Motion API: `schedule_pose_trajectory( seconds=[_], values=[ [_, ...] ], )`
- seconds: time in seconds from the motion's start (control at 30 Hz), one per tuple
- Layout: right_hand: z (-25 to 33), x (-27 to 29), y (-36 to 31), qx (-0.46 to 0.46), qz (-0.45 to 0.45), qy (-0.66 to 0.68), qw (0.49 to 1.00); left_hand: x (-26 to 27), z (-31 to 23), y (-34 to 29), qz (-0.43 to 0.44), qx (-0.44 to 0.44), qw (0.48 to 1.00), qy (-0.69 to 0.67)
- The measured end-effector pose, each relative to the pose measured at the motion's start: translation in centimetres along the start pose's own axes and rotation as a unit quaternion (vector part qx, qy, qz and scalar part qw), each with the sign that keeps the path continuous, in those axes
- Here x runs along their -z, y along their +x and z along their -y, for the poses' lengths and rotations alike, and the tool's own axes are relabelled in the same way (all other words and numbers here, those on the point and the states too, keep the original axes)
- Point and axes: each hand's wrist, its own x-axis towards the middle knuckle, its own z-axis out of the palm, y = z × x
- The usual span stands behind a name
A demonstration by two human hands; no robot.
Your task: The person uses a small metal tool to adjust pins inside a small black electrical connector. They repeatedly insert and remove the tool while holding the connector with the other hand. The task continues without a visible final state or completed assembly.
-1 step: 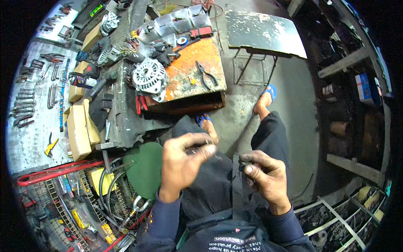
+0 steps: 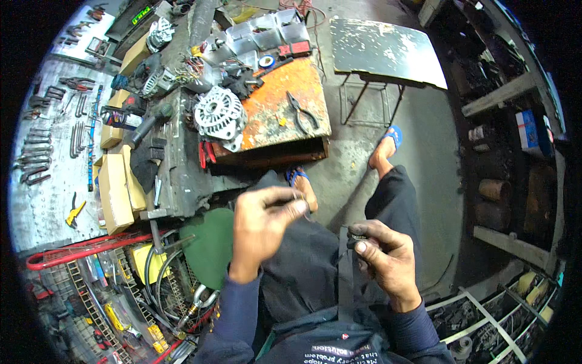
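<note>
The right hand (image 2: 388, 261) pinches a small dark part (image 2: 355, 240) between thumb and fingertips, with the fingers curled and nearly closed around it; much of the part is hidden, so its exact shape cannot be told. It is held above the lap, just beside a dark strap (image 2: 345, 279) that runs up over the trousers (image 2: 303, 261).

The left hand (image 2: 260, 227) is apart from it, also over the lap. Its thumb and forefinger come close together, with a narrow gap at the tips. Something tiny and brownish shows there — too blurred to name, and I cannot tell how firmly it is gripped.

Ahead of the hands is an orange table (image 2: 285, 85) with worn paint. An alternator (image 2: 219, 114) rests at its left edge, and pliers (image 2: 301, 113) lie near the right edge with their handles spread. Farther back are a tape roll (image 2: 267, 61), a red box (image 2: 294, 49) and clear bins (image 2: 265, 35) of small parts. Red handles (image 2: 206, 155) hang below the alternator.

A dark-topped stand (image 2: 388, 54) is to the right of the table, well apart from the hands. On the left, cartons (image 2: 114, 197) and a hammer (image 2: 155, 233) are by the dark bench (image 2: 179, 158), near a green disc (image 2: 207, 249). Beyond them, wrenches (image 2: 36, 148) and a yellow-handled cutter (image 2: 75, 213) are on a pale board (image 2: 57, 197). Blue sandals (image 2: 395, 137) are on the feet.
</note>
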Motion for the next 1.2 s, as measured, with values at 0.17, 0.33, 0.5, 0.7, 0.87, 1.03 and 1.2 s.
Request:
schedule_pose_trajectory(
  seconds=[0.17, 0.33, 0.5, 0.7, 0.87, 1.03, 1.2],
  values=[
    [0.4, -1.3, 5.5, -0.079, -0.029, 0.058, 0.995, 4.6, 6.3, 14.6, -0.12, 0.03, 0.966, 0.226],
    [1.2, -1.6, 10.5, -0.056, -0.07, 0.064, 0.994, 4.2, 9.4, 22.1, -0.151, 0.029, 0.927, 0.341],
    [1.4, -1.2, 14.3, 0.0, -0.067, -0.014, 0.998, 2.9, 11.8, 25.1, -0.18, 0.008, 0.877, 0.446],
    [2.3, -0.6, 15.3, 0.213, -0.04, -0.123, 0.968, 2.7, 12.2, 26.0, -0.193, 0.041, 0.882, 0.429],
    [2.1, -0.3, 14.6, 0.213, -0.045, -0.096, 0.971, 2.8, 12.4, 26.1, -0.196, 0.014, 0.891, 0.41],
    [1.8, 0.1, 14.3, 0.216, -0.058, -0.086, 0.971, 2.9, 12.8, 26.4, -0.206, -0.006, 0.881, 0.426],
    [2.0, 0.9, 14.2, 0.199, -0.063, -0.102, 0.973, 3.0, 13.1, 26.4, -0.199, -0.011, 0.881, 0.429]
  ],
)
